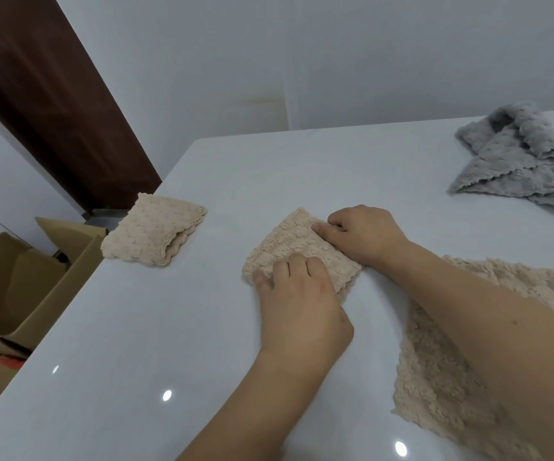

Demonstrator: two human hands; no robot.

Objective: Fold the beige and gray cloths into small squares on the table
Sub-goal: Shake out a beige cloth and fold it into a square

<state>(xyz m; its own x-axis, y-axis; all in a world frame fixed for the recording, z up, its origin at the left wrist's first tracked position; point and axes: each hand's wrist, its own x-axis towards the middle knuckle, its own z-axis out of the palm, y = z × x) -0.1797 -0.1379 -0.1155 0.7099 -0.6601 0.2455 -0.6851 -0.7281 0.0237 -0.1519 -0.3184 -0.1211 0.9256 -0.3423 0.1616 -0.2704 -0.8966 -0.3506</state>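
Observation:
A small folded beige cloth (302, 247) lies in the middle of the white table (169, 327). My left hand (298, 304) presses down on its near left part, thumb at the cloth's left edge. My right hand (365, 234) sits at its far right edge with fingers curled onto the fabric, seeming to pinch the edge. A second beige cloth (152, 229), folded into a small square, lies at the table's left edge. An unfolded beige cloth (441, 377) is spread at the right, partly under my right forearm. A crumpled gray cloth (515, 158) lies at the far right.
Open cardboard boxes (19, 287) stand on the floor left of the table. A dark brown door (52, 94) and a pale wall lie behind. The table's left edge runs diagonally close to the folded square.

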